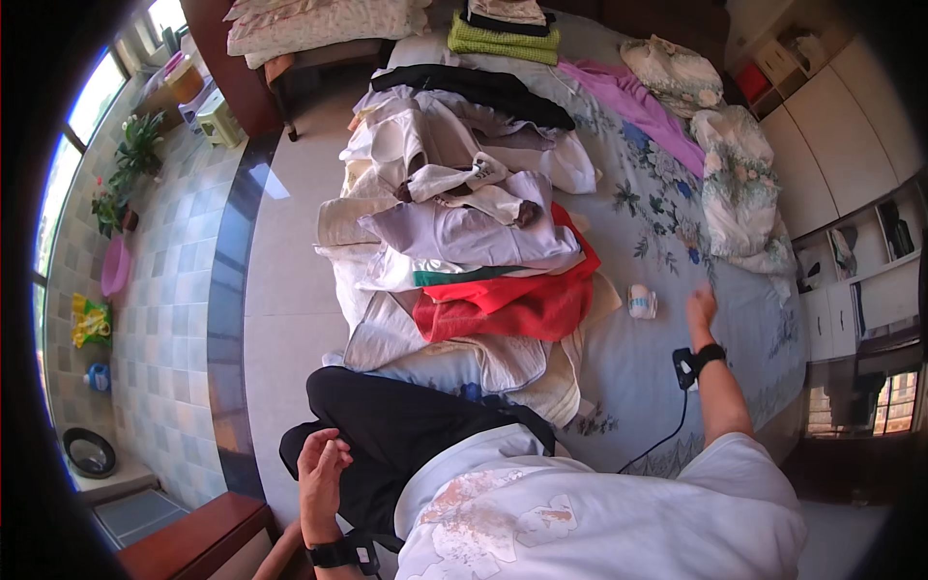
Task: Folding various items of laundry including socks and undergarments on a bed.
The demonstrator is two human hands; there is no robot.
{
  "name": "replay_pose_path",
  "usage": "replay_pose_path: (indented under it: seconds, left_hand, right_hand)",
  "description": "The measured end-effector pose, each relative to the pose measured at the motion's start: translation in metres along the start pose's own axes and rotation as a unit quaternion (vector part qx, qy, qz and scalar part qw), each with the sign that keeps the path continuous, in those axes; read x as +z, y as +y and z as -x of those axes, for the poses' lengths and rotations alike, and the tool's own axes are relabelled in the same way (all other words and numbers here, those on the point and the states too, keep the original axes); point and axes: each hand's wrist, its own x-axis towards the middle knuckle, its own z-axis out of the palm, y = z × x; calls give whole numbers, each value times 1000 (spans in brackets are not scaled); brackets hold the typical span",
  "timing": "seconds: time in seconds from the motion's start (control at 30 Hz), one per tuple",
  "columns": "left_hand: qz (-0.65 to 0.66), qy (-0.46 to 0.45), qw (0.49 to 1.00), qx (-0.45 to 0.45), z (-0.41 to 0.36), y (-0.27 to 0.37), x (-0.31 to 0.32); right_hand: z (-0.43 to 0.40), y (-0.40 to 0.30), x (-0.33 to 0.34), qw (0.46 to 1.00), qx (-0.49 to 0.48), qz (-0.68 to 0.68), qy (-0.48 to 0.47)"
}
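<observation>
My left hand [324,464] hovers by my left knee in black trousers [435,428], its fingers loosely bent and apart, with nothing seen in it. Out to the right, my right hand [701,308] is over the flowered bed sheet [652,391]; its fingers are blurred and look curled. Just left of it lies a small white rolled bundle [641,302] with blue marks. Before me spreads a heap of clothes: a red garment [507,312], a pale lilac shirt [471,232], white socks [464,181] with dark parts, beige cloth [500,355] and a black garment [478,90].
Folded green textiles [504,40] sit at the bed's far end. A pink cloth [638,109] and a crumpled floral quilt [739,181] lie along the right side, by white cabinets [819,152]. A cable [667,438] runs from my right wrist strap. Potted plants [138,141] stand left.
</observation>
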Motion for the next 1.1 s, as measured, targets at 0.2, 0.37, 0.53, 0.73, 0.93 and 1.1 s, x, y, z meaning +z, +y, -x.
replay_pose_path:
  seconds: [0.2, 0.37, 0.53, 0.73, 0.93, 1.1]
  left_hand:
    - [45, 8, 999, 8, 0, -6, -4]
    - [68, 31, 996, 45, 17, -12, -13]
    - [100, 64, 992, 35, 31, -25, -25]
    - [96, 53, 994, 25, 25, -19, -18]
    - [80, 38, 995, 43, 18, -11, -13]
    - [93, 37, 992, 82, 17, -7, -4]
  right_hand:
    - [104, -324, -12, 828, -446, -221, -259]
    - [131, -426, 21, 765, -612, -83, -183]
    - [131, -449, 43, 772, -620, 48, -133]
    - [133, -454, 63, 759, -624, 126, -134]
    - [150, -466, 32, 817, -553, -17, -162]
    - [249, -481, -16, 659, -377, -313, -570]
